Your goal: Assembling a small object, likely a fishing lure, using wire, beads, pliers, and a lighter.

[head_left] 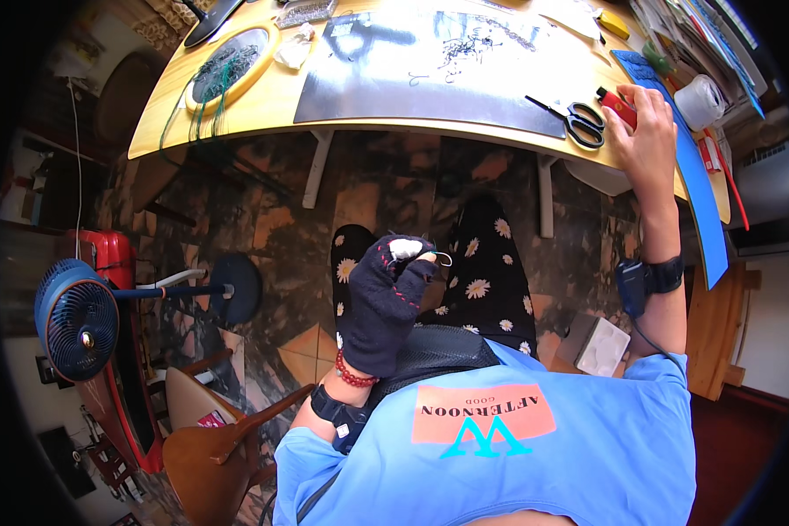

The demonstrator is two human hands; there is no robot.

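Observation:
My left hand (387,285), in a dark fingerless glove with white tape round one finger, is above my lap. Thumb and finger pinch a small curved hook (446,259), its pale bend sticking out to the right; a trace of green shows at the fingertips. At the table's right front, my right hand (647,131) has its fingers round a red lighter (618,107) with a black end. Black-handled scissors (583,124) lie just left of it. Several small dark hooks (469,54) are scattered on the shiny grey mat (386,101).
A yellow-rimmed round tray (266,63) with green threads hanging over the table edge sits left. A blue strip (706,210) juts past the table's right side, beside a white roll (700,103). A blue fan (77,320) and a brown chair (203,465) stand left.

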